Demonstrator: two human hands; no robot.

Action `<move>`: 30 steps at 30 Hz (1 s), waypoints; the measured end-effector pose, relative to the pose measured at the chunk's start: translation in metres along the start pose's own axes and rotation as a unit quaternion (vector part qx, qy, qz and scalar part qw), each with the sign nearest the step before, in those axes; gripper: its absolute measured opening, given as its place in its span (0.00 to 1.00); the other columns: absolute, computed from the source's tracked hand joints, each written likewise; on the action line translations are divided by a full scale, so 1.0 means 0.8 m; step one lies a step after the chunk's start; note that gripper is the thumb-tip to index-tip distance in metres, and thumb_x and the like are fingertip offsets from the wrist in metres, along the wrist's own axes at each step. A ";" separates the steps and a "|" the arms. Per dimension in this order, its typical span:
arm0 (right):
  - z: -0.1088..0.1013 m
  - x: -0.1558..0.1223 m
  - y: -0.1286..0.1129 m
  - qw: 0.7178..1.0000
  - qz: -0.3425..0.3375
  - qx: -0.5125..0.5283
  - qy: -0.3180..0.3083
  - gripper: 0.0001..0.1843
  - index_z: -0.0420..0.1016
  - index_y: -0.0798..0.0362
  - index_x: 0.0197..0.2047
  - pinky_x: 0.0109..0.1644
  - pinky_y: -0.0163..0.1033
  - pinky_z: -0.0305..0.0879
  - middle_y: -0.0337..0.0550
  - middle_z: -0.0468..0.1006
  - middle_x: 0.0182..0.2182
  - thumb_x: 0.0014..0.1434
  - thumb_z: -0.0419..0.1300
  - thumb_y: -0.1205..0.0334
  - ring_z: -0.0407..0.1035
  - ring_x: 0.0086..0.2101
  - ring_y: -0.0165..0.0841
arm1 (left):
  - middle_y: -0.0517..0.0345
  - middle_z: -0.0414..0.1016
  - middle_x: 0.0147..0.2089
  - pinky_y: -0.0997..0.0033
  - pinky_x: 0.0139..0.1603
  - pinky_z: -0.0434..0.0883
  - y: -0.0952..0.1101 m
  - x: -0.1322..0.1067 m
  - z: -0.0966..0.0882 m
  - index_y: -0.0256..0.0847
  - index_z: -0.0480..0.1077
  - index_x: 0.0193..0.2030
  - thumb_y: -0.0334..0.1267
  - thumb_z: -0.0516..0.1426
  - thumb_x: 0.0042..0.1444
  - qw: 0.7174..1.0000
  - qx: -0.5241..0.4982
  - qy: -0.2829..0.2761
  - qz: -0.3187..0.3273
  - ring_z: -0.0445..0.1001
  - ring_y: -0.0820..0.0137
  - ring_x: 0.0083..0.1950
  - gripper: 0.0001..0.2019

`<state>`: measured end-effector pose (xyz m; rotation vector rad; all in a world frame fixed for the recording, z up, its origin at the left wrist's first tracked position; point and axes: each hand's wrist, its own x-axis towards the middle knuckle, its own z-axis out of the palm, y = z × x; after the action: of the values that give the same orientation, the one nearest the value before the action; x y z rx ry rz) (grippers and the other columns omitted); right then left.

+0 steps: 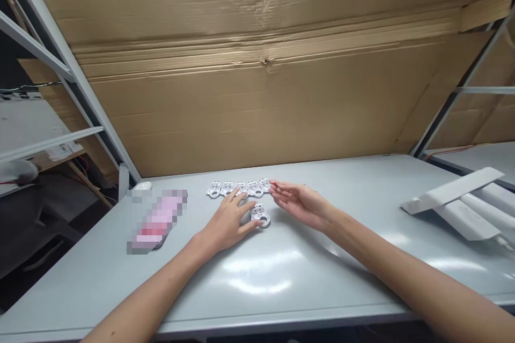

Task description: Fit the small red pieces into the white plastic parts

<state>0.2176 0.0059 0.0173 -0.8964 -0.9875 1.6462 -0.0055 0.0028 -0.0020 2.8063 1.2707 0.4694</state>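
Left hand (229,221) spreads its fingers, a white part (259,214) by its thumb and forefinger tips, a row (240,186) of five more at the other fingertips. Right hand (300,203) curls by the row's end; pinching anything, I can't tell.

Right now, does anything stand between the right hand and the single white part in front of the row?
Nothing visible does: tabletop shows between the right hand and the single white part. The left hand is at its left side.
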 end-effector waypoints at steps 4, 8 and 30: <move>0.003 -0.002 0.002 1.000 -0.015 -0.020 -0.017 0.07 0.77 0.50 0.38 0.64 0.39 0.63 0.46 0.78 0.47 0.54 0.66 0.61 0.67 0.57 0.39 | 0.47 0.63 0.66 0.41 0.68 0.56 0.000 -0.001 0.001 0.45 0.70 0.58 0.52 0.52 0.66 1.000 -0.001 0.001 0.005 0.51 0.48 0.71 0.20; -0.001 0.000 0.006 0.999 -0.014 -0.029 -0.006 0.07 0.77 0.50 0.39 0.63 0.39 0.64 0.46 0.78 0.48 0.56 0.65 0.60 0.68 0.56 0.37 | 0.48 0.62 0.66 0.43 0.68 0.56 0.000 -0.002 0.001 0.46 0.68 0.59 0.53 0.51 0.66 1.000 0.013 -0.009 -0.001 0.49 0.50 0.72 0.21; -0.032 0.006 -0.027 0.990 -0.053 -0.133 0.018 0.13 0.78 0.52 0.43 0.58 0.49 0.69 0.50 0.81 0.47 0.60 0.63 0.54 0.74 0.50 0.42 | 0.48 0.62 0.66 0.45 0.68 0.57 0.001 -0.003 0.003 0.45 0.67 0.60 0.53 0.50 0.66 1.000 0.013 -0.010 -0.002 0.50 0.50 0.72 0.21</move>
<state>0.2475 0.0197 0.0263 -1.0278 -1.2275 1.4263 -0.0060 0.0012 -0.0045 2.8218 1.2874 0.4262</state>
